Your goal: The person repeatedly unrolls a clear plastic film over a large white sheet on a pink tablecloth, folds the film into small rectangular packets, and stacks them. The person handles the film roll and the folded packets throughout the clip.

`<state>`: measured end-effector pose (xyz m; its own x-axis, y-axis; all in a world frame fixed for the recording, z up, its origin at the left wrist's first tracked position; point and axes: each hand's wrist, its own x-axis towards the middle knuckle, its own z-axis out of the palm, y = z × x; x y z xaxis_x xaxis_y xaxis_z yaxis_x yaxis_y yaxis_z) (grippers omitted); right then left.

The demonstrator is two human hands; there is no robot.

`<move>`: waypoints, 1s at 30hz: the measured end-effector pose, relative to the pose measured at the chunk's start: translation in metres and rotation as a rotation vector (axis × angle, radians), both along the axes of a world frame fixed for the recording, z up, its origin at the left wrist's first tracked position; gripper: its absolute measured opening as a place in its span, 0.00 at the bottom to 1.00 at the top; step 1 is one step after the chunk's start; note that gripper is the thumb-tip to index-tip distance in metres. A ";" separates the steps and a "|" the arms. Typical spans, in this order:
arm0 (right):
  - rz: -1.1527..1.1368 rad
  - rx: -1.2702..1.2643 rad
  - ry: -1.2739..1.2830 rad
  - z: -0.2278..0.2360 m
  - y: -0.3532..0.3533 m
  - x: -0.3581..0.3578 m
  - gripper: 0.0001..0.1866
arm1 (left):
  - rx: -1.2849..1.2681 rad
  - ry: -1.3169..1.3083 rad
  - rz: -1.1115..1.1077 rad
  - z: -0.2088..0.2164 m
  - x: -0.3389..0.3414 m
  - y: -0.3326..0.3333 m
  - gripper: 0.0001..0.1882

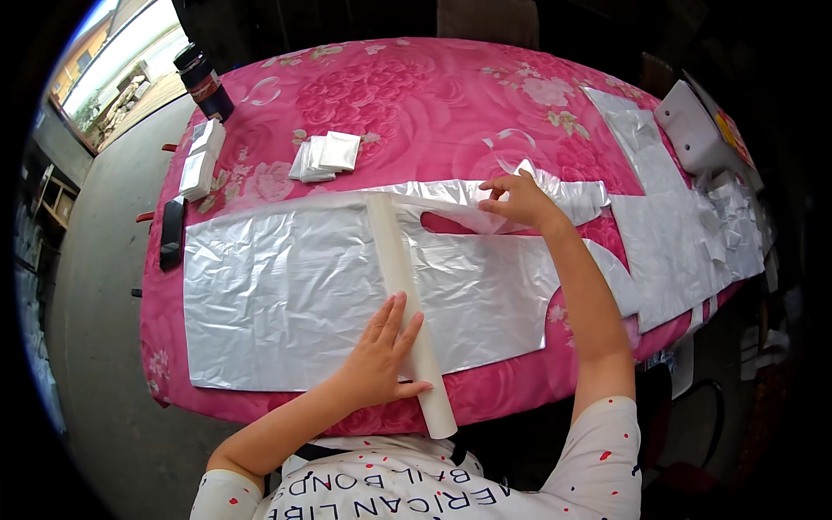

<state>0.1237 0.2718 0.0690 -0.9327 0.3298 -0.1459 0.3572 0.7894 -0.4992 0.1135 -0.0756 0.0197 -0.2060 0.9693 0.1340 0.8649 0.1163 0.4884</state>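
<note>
Pink rose-print tablecloth [373, 95] lying under plastic sheet and pale tube

Bright daylight is coming through a doorway [130, 69] at the upper left, onto a grey concrete floor [108, 286], while the far background is staying dark. Along the table's left edge, a dark lidded jar [204, 84] is standing behind two small white packs [201, 163], and a black, phone-like object [172, 234] is lying nearer the person. Several folded clear packets [326, 158] are overlapping beyond the sheet. At the right, more flat plastic pieces [663, 247] are spreading beside crumpled film [728, 221], with a white box [689, 130] standing behind them.

An apron-like translucent plastic sheet [282, 299] is lying wrinkled across the near half of the table. The pale tube [400, 277] is crossing it and covering a strip, its near end reaching past the sheet's edge. The left hand [381, 355] is resting open on the tube, fingers spreading. The right hand [520, 201] is curling its fingers at the film's far edge, beside a slot-shaped opening; whether they are pinching it, I cannot tell.
</note>
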 end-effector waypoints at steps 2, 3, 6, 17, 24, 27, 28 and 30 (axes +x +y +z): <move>0.004 -0.056 -0.010 -0.003 0.002 0.002 0.30 | 0.009 -0.004 -0.002 0.000 -0.001 0.000 0.51; 0.056 -0.083 -0.037 -0.007 0.006 0.003 0.31 | 0.017 -0.007 -0.002 0.000 -0.001 0.000 0.51; 0.181 0.132 -0.033 -0.006 0.001 0.007 0.23 | 0.030 -0.018 0.002 -0.001 -0.001 0.001 0.51; 0.042 0.224 0.126 0.006 0.088 -0.012 0.10 | -0.005 -0.035 -0.021 0.003 -0.003 0.006 0.49; -0.501 1.074 -0.181 -0.005 0.149 0.041 0.08 | -0.001 -0.041 -0.037 0.006 -0.003 0.007 0.49; -0.641 1.121 -0.042 -0.004 0.153 0.077 0.13 | -0.012 -0.021 -0.042 0.007 -0.002 0.010 0.49; -0.567 0.992 0.077 -0.015 0.145 0.082 0.14 | -0.016 -0.012 -0.045 0.007 0.000 0.011 0.49; -0.287 0.665 0.414 -0.030 0.087 0.084 0.18 | -0.025 -0.006 -0.040 0.007 0.001 0.013 0.49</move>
<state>0.2078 0.3591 0.0394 -0.7349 0.4590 0.4992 0.4794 0.8723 -0.0963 0.1146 -0.0624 0.0267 -0.1679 0.9798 0.1085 0.8664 0.0941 0.4905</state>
